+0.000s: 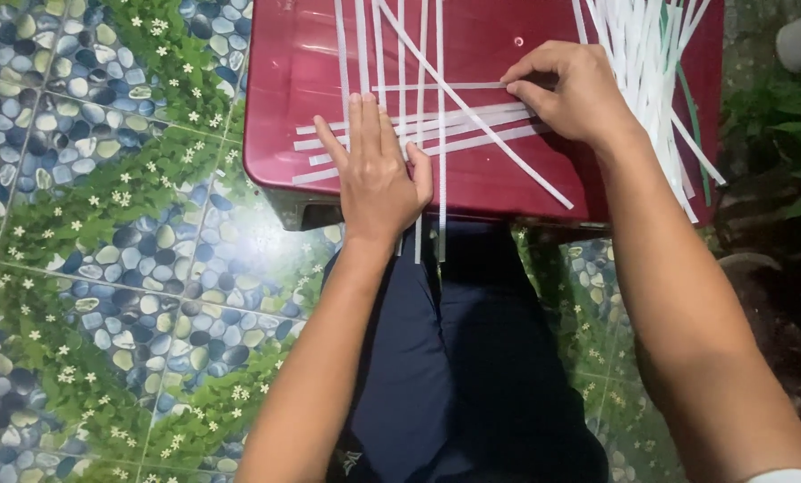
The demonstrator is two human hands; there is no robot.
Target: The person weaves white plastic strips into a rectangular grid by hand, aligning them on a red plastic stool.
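Observation:
Several white flat strips (436, 121) lie crossed in a loose weave on a dark red plastic stool top (284, 72). My left hand (378, 174) presses flat on the lower left part of the weave, fingers together and palm down. My right hand (575, 94) pinches the right end of a horizontal white strip (436, 87) between thumb and fingertips, near the top of the weave. One long strip (490, 134) runs diagonally across the others toward the lower right.
A bundle of loose white strips with a green one (651, 63) lies on the stool's right side. My dark blue trousers (454, 358) are below the stool. Patterned pebble-and-leaf floor tiles (105, 224) are at left, plants (776, 116) at right.

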